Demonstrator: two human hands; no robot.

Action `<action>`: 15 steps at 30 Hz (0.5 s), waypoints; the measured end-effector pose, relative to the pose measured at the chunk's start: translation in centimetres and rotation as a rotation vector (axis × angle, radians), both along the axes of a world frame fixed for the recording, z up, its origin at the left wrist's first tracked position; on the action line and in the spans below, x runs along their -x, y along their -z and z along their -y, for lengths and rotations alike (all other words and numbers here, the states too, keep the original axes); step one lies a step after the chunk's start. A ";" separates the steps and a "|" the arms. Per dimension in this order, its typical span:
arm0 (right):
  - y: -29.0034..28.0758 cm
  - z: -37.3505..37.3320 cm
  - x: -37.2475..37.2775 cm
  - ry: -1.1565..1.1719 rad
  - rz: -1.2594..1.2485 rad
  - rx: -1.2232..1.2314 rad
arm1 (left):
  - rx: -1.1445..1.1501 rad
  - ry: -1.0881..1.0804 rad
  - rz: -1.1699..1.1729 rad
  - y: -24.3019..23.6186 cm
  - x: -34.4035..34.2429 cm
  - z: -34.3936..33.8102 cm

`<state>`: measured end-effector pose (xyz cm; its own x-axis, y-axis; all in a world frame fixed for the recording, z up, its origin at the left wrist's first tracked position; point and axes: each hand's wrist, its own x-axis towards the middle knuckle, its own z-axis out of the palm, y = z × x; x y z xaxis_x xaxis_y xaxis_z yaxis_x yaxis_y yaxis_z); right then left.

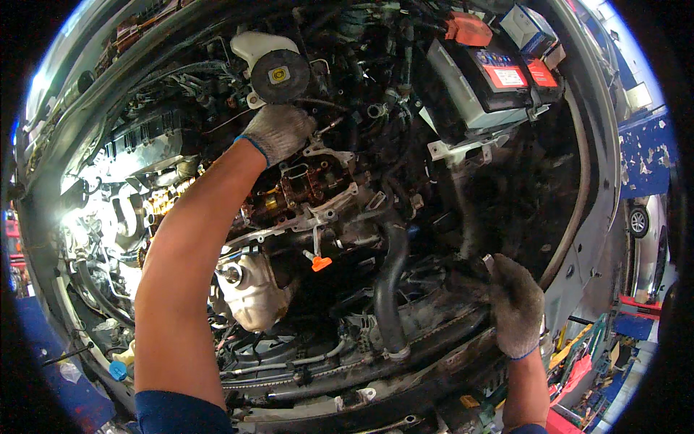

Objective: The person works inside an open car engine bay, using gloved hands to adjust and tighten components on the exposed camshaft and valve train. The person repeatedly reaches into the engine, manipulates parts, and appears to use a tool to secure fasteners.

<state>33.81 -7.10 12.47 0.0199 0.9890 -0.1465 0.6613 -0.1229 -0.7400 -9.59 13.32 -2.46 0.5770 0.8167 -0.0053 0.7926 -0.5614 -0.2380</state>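
My left hand [280, 134], in a grey knit glove with a blue cuff, reaches across the engine to its far side. Its fingers look curled and partly hidden beside a thin metal fitting [332, 124], just below the white fluid reservoir [262, 48] with its round black cap [280, 77]. What they grip, if anything, does not show. The uncovered engine top [296, 184] lies just nearer than this hand. At the right front of the bay, my gloved right hand [517, 304] is closed, with a small pale tip at its fingers that I cannot identify.
A car battery [470, 87] stands at the far right with a small box [528, 30] on it. A black radiator hose [392, 282] curves down the middle. An orange dipstick handle [321, 264] sticks out near a tan heat shield [253, 293]. Bright light glares at left.
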 end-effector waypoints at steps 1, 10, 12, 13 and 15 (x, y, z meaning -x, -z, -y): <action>-0.1 0.0 0.0 -0.005 0.002 -0.010 | 0.000 -0.001 -0.027 0.1 -0.1 -0.1; -0.1 0.1 -0.2 -0.049 -0.001 -0.058 | -0.029 0.007 -0.108 0.6 -0.3 -0.6; -0.1 0.1 -0.2 -0.020 -0.001 -0.012 | -0.001 -0.038 -0.034 0.7 -0.3 -0.6; -0.2 0.1 -0.2 -0.006 -0.001 0.011 | 0.025 -0.062 -0.014 0.7 -0.4 -0.7; -0.4 0.1 -0.2 -0.057 0.035 -0.041 | 0.056 -0.098 0.039 0.7 -0.3 -0.7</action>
<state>34.01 -7.20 12.83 -0.0320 0.9938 -0.1062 0.6922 -0.0547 -0.7196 -9.24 14.06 -3.18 0.4952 0.8682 -0.0314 0.8523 -0.4925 -0.1760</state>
